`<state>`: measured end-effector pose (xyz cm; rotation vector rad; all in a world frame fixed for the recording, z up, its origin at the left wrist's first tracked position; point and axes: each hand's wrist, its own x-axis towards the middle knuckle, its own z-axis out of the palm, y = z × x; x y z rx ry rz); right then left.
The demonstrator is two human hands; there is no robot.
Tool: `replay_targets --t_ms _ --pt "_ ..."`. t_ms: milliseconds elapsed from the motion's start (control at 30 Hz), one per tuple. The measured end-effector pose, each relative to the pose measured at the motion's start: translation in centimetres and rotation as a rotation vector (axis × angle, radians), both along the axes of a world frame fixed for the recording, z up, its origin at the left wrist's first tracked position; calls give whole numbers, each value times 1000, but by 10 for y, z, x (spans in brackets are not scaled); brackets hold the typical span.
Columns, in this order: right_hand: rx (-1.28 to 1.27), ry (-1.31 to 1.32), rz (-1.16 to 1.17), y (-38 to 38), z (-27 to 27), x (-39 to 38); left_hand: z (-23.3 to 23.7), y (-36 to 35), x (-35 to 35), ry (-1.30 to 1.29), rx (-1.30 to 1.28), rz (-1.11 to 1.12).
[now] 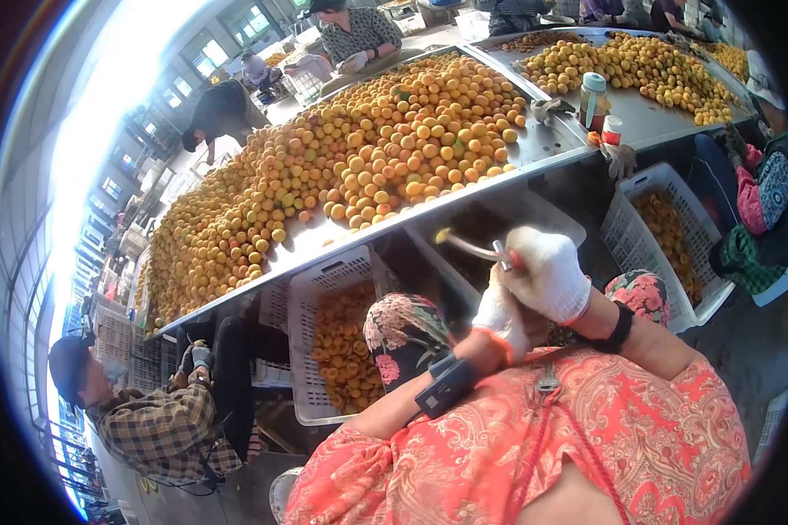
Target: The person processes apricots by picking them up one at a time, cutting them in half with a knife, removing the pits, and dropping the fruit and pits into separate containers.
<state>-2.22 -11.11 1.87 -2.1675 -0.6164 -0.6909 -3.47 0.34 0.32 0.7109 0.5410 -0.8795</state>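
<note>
My right hand (547, 273), in a white knit glove, is closed around a small tool with a metal end (501, 255); its exact kind I cannot make out. A thin curved streak with a yellowish tip (446, 235) reaches left from there, smeared by motion. Right against it and lower is my left hand (500, 317), also gloved and closed; what its fingers hold is hidden. Both hands are above my lap, short of the metal table (302, 252) heaped with whole apricots (394, 149). Below and beyond them stands a white crate (534, 210) with a dark interior.
A white crate of apricot halves (346, 350) stands left of my knees, another crate (665, 179) to the right. A bottle (593, 103) and a small red-and-white jar (612, 131) stand on the table. Co-workers sit left (149, 411) and right (766, 179); others work beyond.
</note>
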Motion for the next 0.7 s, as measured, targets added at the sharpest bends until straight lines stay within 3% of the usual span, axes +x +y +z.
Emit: replay_targets --t_ms 267,333,400,467,533,567,700 --pt "-131 -70 174 -17 -5 8 -34 5 5 60 -138 -136" --pt "-118 -87 296 -22 -5 13 -21 1 7 29 -213 -185" --pt "-81 -111 270 -24 -10 16 -2 -9 9 114 56 -32" --pt "-46 -140 244 -24 -11 16 -16 -2 14 64 -27 -20" --pt "43 -103 62 -20 -8 11 -4 3 20 -104 -89 30" --pt "12 -41 10 -21 -7 9 6 0 20 -145 2 51" --pt "-84 56 -2 -27 -1 5 -9 8 26 -196 -82 23"
